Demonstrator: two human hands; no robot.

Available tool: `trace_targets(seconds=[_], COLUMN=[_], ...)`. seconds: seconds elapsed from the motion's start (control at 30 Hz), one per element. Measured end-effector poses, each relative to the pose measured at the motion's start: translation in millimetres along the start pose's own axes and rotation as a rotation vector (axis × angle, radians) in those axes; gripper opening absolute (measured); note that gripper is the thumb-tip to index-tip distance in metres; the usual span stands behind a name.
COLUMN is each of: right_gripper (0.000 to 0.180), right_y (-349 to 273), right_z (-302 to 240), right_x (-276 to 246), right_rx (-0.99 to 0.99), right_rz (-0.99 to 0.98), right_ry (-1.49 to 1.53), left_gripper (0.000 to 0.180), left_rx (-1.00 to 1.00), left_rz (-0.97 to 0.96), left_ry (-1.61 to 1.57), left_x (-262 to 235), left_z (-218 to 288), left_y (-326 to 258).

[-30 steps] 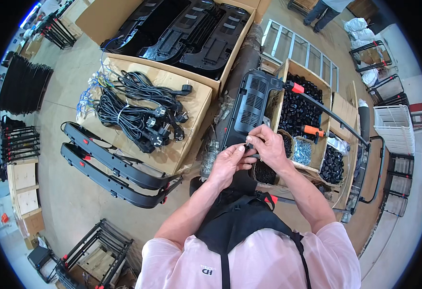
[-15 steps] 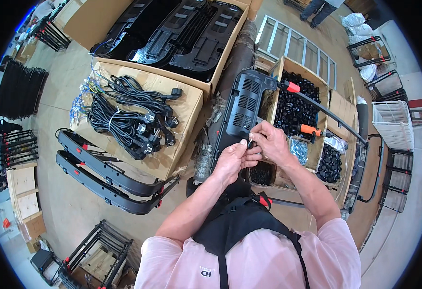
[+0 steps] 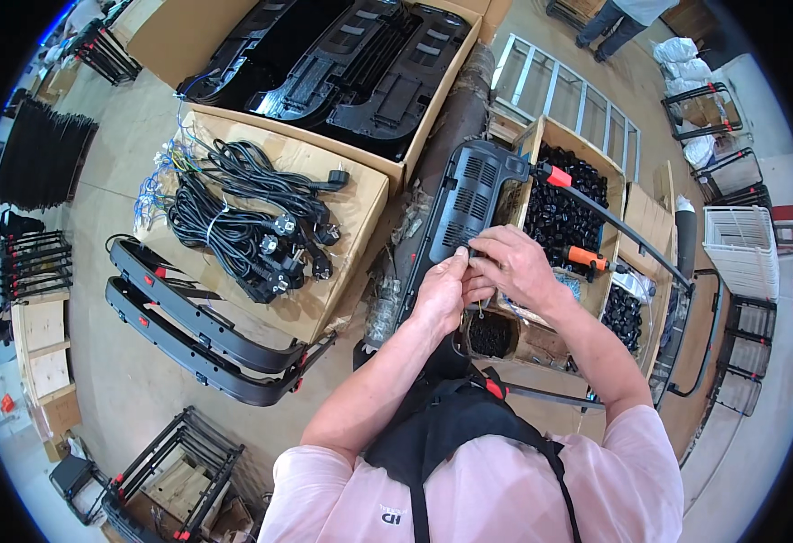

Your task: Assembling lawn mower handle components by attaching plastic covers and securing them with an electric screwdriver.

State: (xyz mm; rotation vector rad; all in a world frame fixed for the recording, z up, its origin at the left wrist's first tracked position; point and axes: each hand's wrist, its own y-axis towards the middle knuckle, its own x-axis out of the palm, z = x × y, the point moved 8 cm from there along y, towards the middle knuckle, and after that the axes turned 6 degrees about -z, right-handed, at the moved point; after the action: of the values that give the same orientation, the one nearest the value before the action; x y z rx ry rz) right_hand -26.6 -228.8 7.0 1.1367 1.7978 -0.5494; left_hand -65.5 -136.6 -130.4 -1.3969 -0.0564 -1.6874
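Both hands meet at the lower edge of the black vented housing [image 3: 469, 204]. Left hand [image 3: 442, 290] pinched, fingertips at the edge. Right hand [image 3: 510, 267] curled alongside, touching it. Forearms bare, elbows bent.

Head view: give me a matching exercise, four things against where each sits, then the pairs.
Things:
1. power cords
2. vented black housing
3. orange-handled screwdriver
4. long black frame bars

Places:
A. on the floor, left of the person
B. under both hands
C. on a flat cardboard box
D. in a box of small black parts

Pairs: 1-C, 2-B, 3-D, 4-A
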Motion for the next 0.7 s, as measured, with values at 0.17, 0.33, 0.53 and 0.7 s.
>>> trace_targets(seconds=[0.17, 0.33, 0.53, 0.7], right_gripper=[0.026, 0.026, 0.027, 0.024], right_y=[39, 81, 93, 92], right_z=[43, 73, 75, 78], right_x=[-1, 18, 32, 31], right_rx=[0.044, 0.027, 0.008, 0.016], right_rz=[0.172, 0.222, 0.157, 0.215], right_ry=[0.025, -0.094, -0.161, -0.132], left_gripper=[0.056, 0.057, 0.056, 0.054], left_rx=[-0.039, -0.117, -0.129, -0.097], left_rz=[0.003, -0.022, -0.017, 0.002], left_ry=[0.074, 0.110, 0.118, 0.150], left_x=[7, 6, -5, -4], left_z=[5, -19, -34, -33], left_y=[-12, -32, -47, -51])
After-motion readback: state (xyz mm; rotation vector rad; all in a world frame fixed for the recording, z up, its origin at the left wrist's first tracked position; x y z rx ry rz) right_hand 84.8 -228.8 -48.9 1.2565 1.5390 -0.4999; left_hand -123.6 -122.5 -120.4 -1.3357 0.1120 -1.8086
